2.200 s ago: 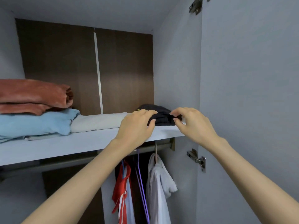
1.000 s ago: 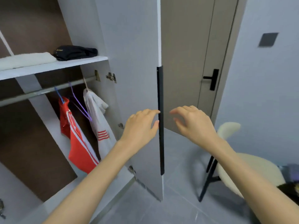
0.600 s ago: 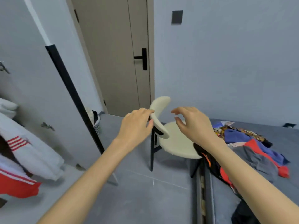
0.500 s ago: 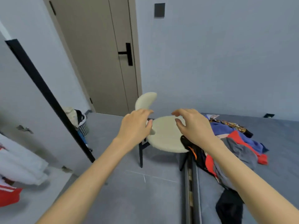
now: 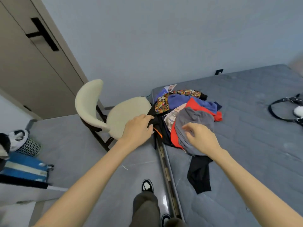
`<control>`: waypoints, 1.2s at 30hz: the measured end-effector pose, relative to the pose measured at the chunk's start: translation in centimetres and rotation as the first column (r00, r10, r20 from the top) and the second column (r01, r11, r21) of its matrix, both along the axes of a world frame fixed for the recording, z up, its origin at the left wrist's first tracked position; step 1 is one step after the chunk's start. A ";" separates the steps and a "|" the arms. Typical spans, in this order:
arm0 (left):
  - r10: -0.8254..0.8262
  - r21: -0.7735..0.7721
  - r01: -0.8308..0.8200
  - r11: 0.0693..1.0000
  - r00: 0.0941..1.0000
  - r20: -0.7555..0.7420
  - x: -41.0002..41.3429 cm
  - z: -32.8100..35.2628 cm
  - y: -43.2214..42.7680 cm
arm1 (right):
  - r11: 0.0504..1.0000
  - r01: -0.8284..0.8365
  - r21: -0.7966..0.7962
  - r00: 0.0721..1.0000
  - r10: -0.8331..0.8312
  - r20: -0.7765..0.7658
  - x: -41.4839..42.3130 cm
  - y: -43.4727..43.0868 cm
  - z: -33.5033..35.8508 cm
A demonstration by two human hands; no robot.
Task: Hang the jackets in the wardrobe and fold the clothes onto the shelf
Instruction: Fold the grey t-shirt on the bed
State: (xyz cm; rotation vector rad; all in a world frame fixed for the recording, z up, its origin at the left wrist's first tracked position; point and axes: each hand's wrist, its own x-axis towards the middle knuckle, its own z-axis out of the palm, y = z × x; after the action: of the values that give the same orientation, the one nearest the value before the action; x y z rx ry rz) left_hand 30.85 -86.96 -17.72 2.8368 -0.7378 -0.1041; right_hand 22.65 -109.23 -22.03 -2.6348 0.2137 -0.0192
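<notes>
A pile of loose clothes [image 5: 188, 110] lies at the near left corner of the grey mattress [image 5: 246, 145]: a grey garment [image 5: 195, 117] on top, with red, blue, patterned and black pieces under it. A black garment with an orange stripe [image 5: 158, 128] hangs over the mattress edge. My left hand [image 5: 137, 130] pinches that black garment between thumb and fingers. My right hand [image 5: 200, 138] hovers just over the grey garment, fingers loosely spread and holding nothing. Another black piece [image 5: 199, 174] lies nearer me on the mattress.
A cream chair [image 5: 105, 112] stands against the mattress corner, left of the pile. A door [image 5: 29, 63] is at the left, with a mesh basket [image 5: 26, 145] and a blue case [image 5: 24, 167] below it. A black strapped bag [image 5: 288, 108] lies on the mattress at right.
The view swung from the wardrobe shelf, past the door and chair, down to the bed. Both hands left the folded black item on the shelf and reached the clothes pile.
</notes>
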 end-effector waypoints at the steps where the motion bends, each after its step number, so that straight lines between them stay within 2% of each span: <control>1: -0.017 -0.004 0.017 1.000 0.999 -0.027 0.7 -1.1 -0.8 | 0.999 0.041 0.021 0.999 -0.040 -0.027 0.1 -0.8 -1.2; 5: -0.134 0.033 0.139 0.990 0.984 -0.119 4.2 -6.0 -4.2 | 0.985 0.164 0.056 0.979 -0.156 -0.128 1.5 -3.7 -5.8; 10: -0.302 0.069 0.330 0.942 0.917 -0.263 9.1 -11.9 -9.0 | 0.931 0.338 0.140 0.922 -0.298 -0.247 4.5 -6.6 -11.3; 16: -0.408 0.070 0.472 0.879 0.821 -0.400 15.0 -18.2 -14.5 | 0.818 0.542 0.190 0.798 -0.430 -0.423 7.2 -9.1 -17.8; 22: -0.487 0.050 0.576 0.816 0.731 -0.477 18.4 -25.3 -19.8 | 0.661 0.720 0.210 0.645 -0.528 -0.553 8.0 -11.3 -24.2; 27: -0.597 0.100 0.708 0.699 0.654 -0.464 19.3 -32.0 -23.1 | 0.544 0.807 0.232 0.557 -0.568 -0.606 8.7 -12.9 -29.2; 31: -0.633 0.269 0.764 0.586 0.639 -0.437 19.3 -37.0 -25.3 | 0.476 0.852 0.216 0.494 -0.598 -0.631 9.2 -14.3 -32.8; 33: -0.650 0.356 0.748 0.560 0.663 -0.372 19.0 -39.0 -26.2 | 0.383 0.892 0.240 0.440 -0.620 -0.650 9.5 -15.2 -34.5; 36: -0.693 0.370 0.729 0.576 0.675 -0.251 19.2 -40.8 -26.9 | 0.159 0.942 0.294 0.322 -0.668 -0.671 10.3 -16.7 -36.3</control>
State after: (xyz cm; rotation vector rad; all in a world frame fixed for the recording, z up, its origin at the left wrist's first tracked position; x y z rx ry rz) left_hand 50.03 -113.89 -58.52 2.6586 -2.0427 -0.5744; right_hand 32.92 -125.95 -58.36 -1.4122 1.5443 0.1884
